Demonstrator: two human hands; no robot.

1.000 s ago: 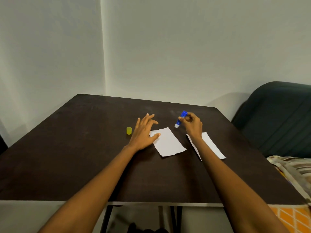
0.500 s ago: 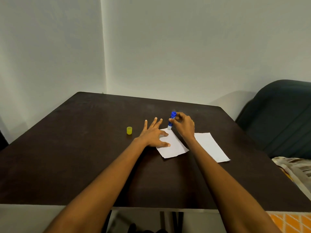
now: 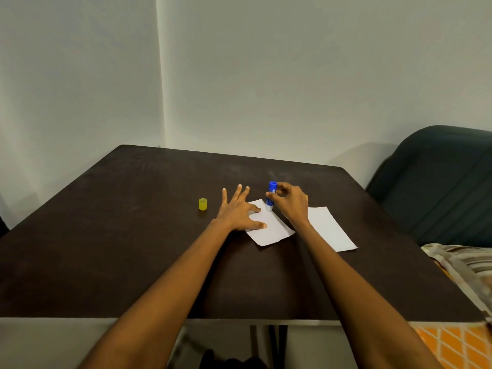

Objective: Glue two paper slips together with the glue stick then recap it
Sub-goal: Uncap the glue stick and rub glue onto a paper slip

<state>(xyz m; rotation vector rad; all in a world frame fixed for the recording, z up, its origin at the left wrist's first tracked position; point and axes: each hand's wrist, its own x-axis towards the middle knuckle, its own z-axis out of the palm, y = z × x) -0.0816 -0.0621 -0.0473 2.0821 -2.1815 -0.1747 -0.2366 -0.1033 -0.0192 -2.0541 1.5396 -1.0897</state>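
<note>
Two white paper slips lie on the dark table (image 3: 133, 249). My left hand (image 3: 238, 211) rests flat with fingers spread on the left edge of the nearer slip (image 3: 271, 227). My right hand (image 3: 290, 202) grips a blue glue stick (image 3: 271, 195), held upright with its white tip down on the far corner of that slip. The second slip (image 3: 330, 230) lies to the right, partly hidden by my right wrist. A small yellow cap (image 3: 203, 204) stands on the table left of my left hand.
A dark green chair back (image 3: 436, 182) stands past the table's right edge. A patterned cloth (image 3: 463, 265) lies at the right front corner. White walls meet behind the table.
My right hand has carried the glue stick leftward from above the table onto the left slip's far corner. My left hand slid further onto that slip, flattening it.
</note>
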